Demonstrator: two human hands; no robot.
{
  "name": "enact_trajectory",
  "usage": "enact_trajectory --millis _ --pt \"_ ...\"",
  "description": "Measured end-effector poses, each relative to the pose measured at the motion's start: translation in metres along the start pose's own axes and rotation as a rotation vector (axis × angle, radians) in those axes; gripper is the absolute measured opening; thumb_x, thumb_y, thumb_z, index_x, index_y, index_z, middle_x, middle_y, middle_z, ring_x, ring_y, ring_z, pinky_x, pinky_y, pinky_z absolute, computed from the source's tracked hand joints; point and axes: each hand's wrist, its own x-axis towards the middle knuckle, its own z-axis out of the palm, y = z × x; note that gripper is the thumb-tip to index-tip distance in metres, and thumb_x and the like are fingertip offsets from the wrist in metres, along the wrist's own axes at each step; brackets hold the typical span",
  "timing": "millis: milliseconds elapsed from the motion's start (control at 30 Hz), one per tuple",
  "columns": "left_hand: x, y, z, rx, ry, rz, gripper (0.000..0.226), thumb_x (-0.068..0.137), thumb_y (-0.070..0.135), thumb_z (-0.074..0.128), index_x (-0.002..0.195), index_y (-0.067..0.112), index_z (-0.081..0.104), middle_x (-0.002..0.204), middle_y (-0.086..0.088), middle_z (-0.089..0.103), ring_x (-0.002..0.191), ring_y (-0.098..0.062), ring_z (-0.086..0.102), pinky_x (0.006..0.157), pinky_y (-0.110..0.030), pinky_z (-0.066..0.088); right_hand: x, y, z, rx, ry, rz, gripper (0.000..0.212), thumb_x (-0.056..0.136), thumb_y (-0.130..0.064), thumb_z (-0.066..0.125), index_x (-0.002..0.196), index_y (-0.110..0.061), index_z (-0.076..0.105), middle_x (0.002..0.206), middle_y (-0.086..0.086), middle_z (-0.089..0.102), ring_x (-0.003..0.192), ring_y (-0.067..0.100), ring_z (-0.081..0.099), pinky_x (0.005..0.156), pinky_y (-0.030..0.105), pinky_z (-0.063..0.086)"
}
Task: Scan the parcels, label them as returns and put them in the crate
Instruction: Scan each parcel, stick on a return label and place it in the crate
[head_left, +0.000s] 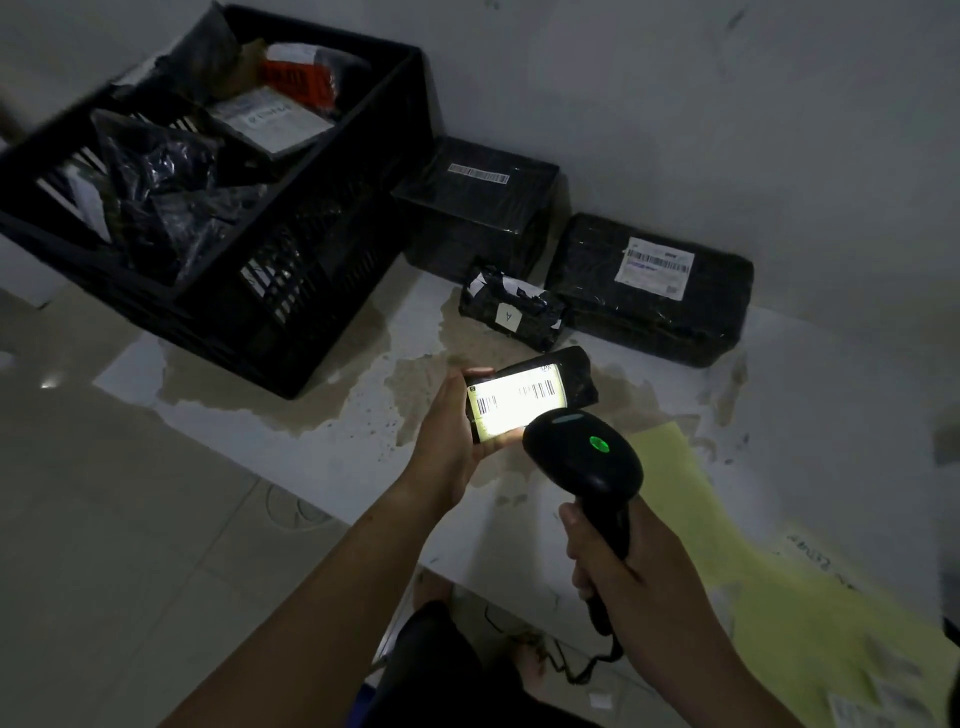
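Seen from the head, the left hand grips a small black parcel above the white surface, its label lit bright by the scanner, whose handle the right hand clasps just beside it, while the black crate, holding wrapped parcels, stands far left.

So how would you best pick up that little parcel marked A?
Probably from above, fingers across its narrow width at the middle. The small parcel lies flat on the table, bigger parcels close behind, so only top and near side are free.
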Motion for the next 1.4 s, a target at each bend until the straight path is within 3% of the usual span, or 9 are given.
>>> enact_trajectory --millis 133,367,433,533,900,1033,1133,1267,1400 --pt "0.001 0.000 -0.004 -0.010 -0.005 -0.015 0.027 0.110 0.031 0.036 0.116 0.018 0.059 0.097 0.000 0.078 0.083 -0.012 0.076 0.063 -0.027 0.059 -0.009 -0.004 -0.003 -0.022 0.008 -0.029 0.012 0.093 -0.040 0.056 0.090 -0.028 0.056 0.067 -0.005 0.064 0.058 0.005 0.062 0.056 0.014 0.046" --pt "0.002 -0.005 -0.012 0.118 -0.039 0.041 0.023 0.106 0.002 0.045 0.119 0.018 0.054 0.101 0.007 0.071 0.081 0.001 0.073 0.061 -0.017 0.056 -0.026 -0.020 -0.010 -0.005 0.020 -0.035 0.025 0.081 -0.050 0.052 0.088 -0.027 0.058 0.067 0.004 0.065 0.055 0.006 0.061 0.053 0.011 0.045" --pt "0.002 -0.003 -0.010 0.057 -0.020 0.020 0.017 0.109 0.014 0.042 0.118 0.018 0.056 0.105 0.000 0.073 0.087 -0.006 0.074 0.064 -0.022 0.058 -0.029 -0.022 -0.011 -0.013 0.018 -0.039 0.024 0.081 -0.051 0.053 0.088 -0.028 0.058 0.067 0.002 0.066 0.056 0.006 0.062 0.053 0.011 0.045" --pt "0.002 0.001 -0.007 -0.081 0.018 -0.042 0.035 0.110 0.038 0.032 0.113 0.017 0.060 0.112 -0.009 0.074 0.103 -0.026 0.072 0.071 -0.034 0.059 -0.032 -0.023 -0.010 -0.020 0.020 -0.041 0.026 0.078 -0.054 0.052 0.089 -0.031 0.058 0.068 -0.001 0.066 0.058 0.005 0.062 0.056 0.011 0.045" --pt "-0.001 0.005 -0.011 -0.117 0.008 -0.028 0.033 0.108 0.037 0.035 0.117 0.016 0.060 0.108 -0.007 0.077 0.102 -0.027 0.073 0.077 -0.037 0.060 -0.042 -0.022 -0.007 -0.073 0.044 -0.051 0.031 0.072 -0.064 0.049 0.087 -0.037 0.057 0.070 -0.002 0.066 0.063 0.008 0.062 0.059 0.013 0.045" --pt "-0.001 0.001 -0.011 -0.128 0.005 -0.035 0.035 0.110 0.040 0.032 0.112 0.017 0.059 0.111 -0.008 0.076 0.102 -0.027 0.073 0.077 -0.037 0.060 -0.024 -0.005 -0.008 -0.013 0.058 0.021 0.017 0.090 -0.051 0.053 0.103 -0.039 0.051 0.071 0.000 0.059 0.060 0.010 0.055 0.059 0.023 0.043" --pt "-0.001 -0.005 -0.010 -0.141 0.007 -0.059 0.034 0.109 0.039 0.033 0.110 0.017 0.059 0.114 -0.010 0.073 0.104 -0.028 0.071 0.077 -0.037 0.061 0.023 0.027 -0.012 -0.025 0.067 0.089 0.023 0.100 -0.020 0.043 0.118 -0.031 0.034 0.081 0.009 0.045 0.063 0.015 0.044 0.059 0.029 0.038" --pt "0.000 -0.012 -0.010 -0.142 0.035 -0.092 0.028 0.107 0.035 0.039 0.105 0.016 0.060 0.108 -0.010 0.073 0.101 -0.027 0.070 0.085 -0.042 0.061 0.107 0.067 -0.016 -0.102 0.116 0.137 0.058 0.102 -0.014 0.039 0.150 -0.021 0.009 0.109 0.004 0.045 0.072 0.014 0.050 0.053 0.020 0.044" --pt "0.008 -0.013 -0.014 -0.079 0.067 -0.095 0.032 0.108 0.036 0.036 0.106 0.016 0.061 0.117 -0.013 0.070 0.111 -0.031 0.066 0.094 -0.048 0.057 0.172 0.103 -0.005 -0.197 0.149 0.240 0.064 0.100 -0.019 0.047 0.152 -0.013 0.011 0.138 0.018 0.038 0.105 0.034 0.056 0.083 0.049 0.054"
